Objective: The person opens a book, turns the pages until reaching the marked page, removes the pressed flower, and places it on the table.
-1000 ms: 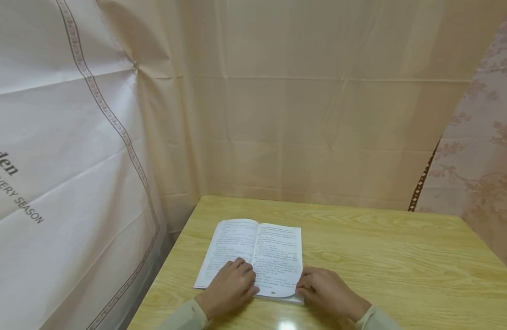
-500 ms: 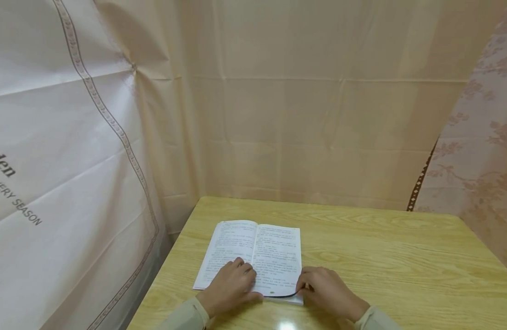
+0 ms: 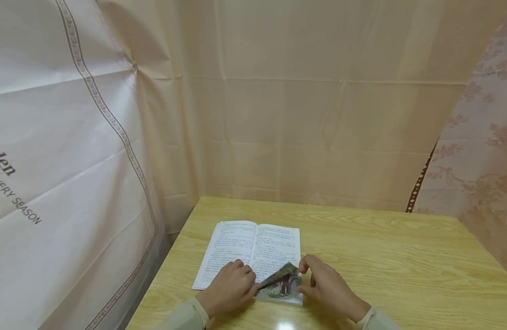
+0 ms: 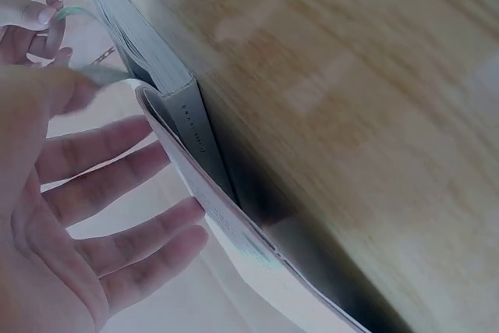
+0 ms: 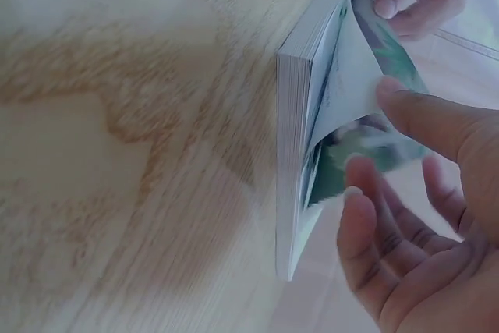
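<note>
An open book (image 3: 234,240) with printed text lies on the wooden table (image 3: 381,256). My left hand (image 3: 228,286) rests on its left page near the lower spine, and in the left wrist view the fingers (image 4: 132,200) lie along that page. The left thumb is beside the bottom of the lifted page. My right hand (image 3: 327,284) is at the lower right corner, holding the turned-up page (image 3: 288,268) between thumb and a finger. Under the curl shows a colour picture page (image 3: 282,291). In the right wrist view the right thumb (image 5: 398,99) touches the page.
A beige cloth (image 3: 303,114) hangs behind the table. White printed cloth (image 3: 72,183) hangs at the left and flowered cloth (image 3: 484,151) at the right. Bare wood stretches right of the book.
The right hand has moved up slightly and its fingers have spread. The lower right page corner has risen and folded leftward, uncovering a colour picture. The left hand stays on the book.
</note>
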A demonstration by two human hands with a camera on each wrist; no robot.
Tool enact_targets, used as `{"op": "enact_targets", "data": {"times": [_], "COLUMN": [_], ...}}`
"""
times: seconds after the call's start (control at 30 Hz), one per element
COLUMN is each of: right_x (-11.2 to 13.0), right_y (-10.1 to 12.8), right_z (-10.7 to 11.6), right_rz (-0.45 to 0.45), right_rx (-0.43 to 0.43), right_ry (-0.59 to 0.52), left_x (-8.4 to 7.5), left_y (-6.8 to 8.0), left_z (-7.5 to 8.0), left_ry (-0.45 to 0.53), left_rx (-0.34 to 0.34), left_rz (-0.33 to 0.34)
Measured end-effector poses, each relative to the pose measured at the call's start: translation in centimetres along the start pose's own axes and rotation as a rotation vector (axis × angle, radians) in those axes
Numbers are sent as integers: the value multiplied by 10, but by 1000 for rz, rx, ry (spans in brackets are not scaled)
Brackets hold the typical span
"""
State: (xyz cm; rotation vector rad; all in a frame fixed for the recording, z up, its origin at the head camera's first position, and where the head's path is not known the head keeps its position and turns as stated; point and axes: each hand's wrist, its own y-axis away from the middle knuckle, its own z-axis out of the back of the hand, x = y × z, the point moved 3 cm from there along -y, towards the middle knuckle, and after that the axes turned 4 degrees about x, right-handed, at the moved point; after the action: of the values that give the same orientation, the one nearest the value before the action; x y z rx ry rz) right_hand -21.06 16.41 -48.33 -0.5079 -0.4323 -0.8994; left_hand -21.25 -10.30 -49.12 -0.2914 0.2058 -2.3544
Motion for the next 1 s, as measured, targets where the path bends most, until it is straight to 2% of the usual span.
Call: {"op": "enact_targets", "data": {"times": [0.1,0.27,0.37,0.5,0.57,0.77,1.0], "right_x": [-1,0,0,0,1,1,1], "right_y": [1,0,0,-1,-1,-1,-1], "right_z": [-1,-4,-4,-3,-3,-3,-4], "right_rz": [15,118,161,192,199,200,190], "right_rx": [-1,9,-10,-22,-22,-6,18], "right_ry": [1,106,152,182,191,179,165], "left_x": [0,2,3,4,5,4,4], "left_y": [0,1,1,0,1,3,7], "left_z": [1,2,4,6,6,4,-1], "left_ry": [13,51,42,-3,-26,-52,-79], "left_rx": [-53,-171,-243,-294,-295,-231,-155], "left_rz": [12,32,19,-13,-34,-84,-45]}}
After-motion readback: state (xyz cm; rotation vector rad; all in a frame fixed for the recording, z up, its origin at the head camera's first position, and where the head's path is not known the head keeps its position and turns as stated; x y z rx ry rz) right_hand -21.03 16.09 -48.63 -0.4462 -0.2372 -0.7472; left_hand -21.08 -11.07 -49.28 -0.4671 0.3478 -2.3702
